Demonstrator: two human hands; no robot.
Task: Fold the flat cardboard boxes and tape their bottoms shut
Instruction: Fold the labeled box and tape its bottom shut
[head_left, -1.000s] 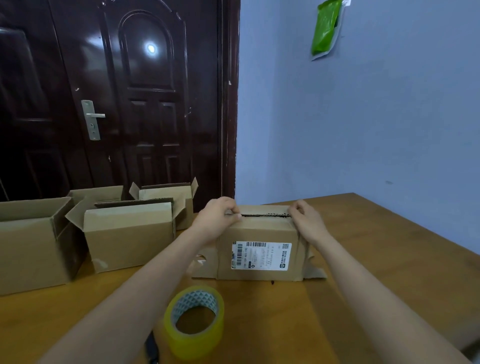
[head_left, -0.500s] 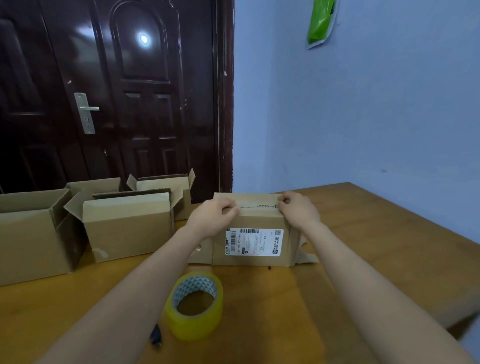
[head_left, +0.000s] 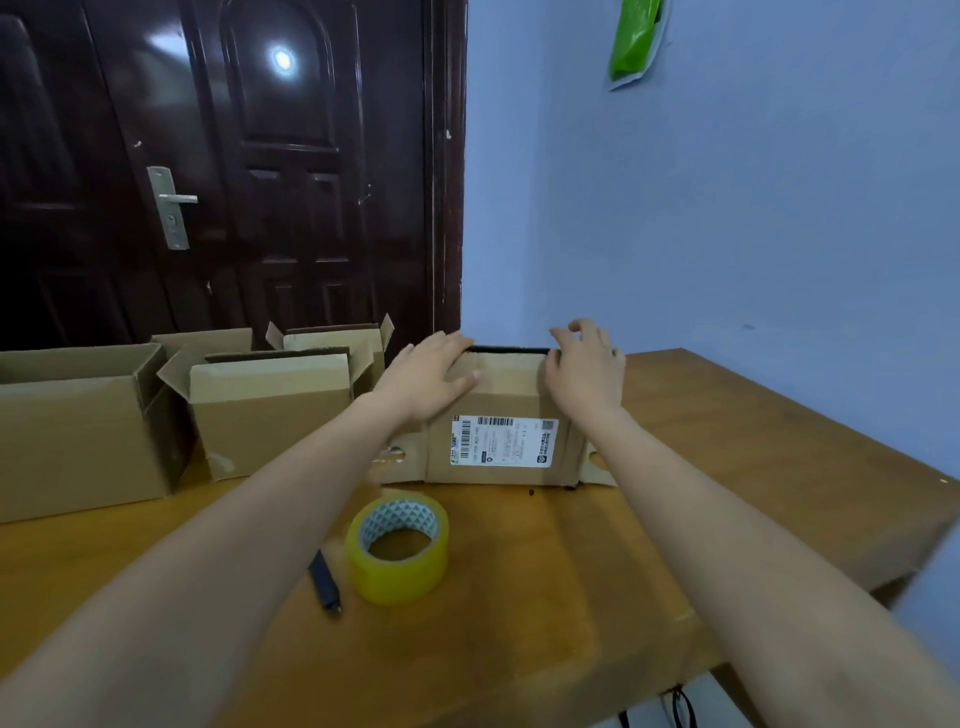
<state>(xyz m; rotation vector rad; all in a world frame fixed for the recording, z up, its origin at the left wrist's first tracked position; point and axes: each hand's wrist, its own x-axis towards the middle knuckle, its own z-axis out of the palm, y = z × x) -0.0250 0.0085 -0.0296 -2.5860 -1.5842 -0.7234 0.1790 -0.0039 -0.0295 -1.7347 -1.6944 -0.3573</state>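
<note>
A small cardboard box (head_left: 506, 400) with a white shipping label stands on the wooden table (head_left: 701, 467), its side flaps splayed out at the base. My left hand (head_left: 428, 376) lies flat on the near top flap, fingers straight, pressing it down. My right hand (head_left: 584, 369) rests on the right end of the top, fingers loosely bent over the dark gap between the flaps. A roll of yellowish tape (head_left: 397, 545) lies in front of the box, with a dark pen or cutter (head_left: 324, 582) beside it.
Three folded cardboard boxes stand at the left: a big one (head_left: 78, 426), a middle one (head_left: 270, 410) and a smaller one (head_left: 337, 343) behind. A dark door and a blue wall rise behind the table. The table's right edge runs near my right forearm.
Both hands have gone from pinching the top flap edges to lying more open on the box top; the left hand now lies flat. The view has shifted slightly.
</note>
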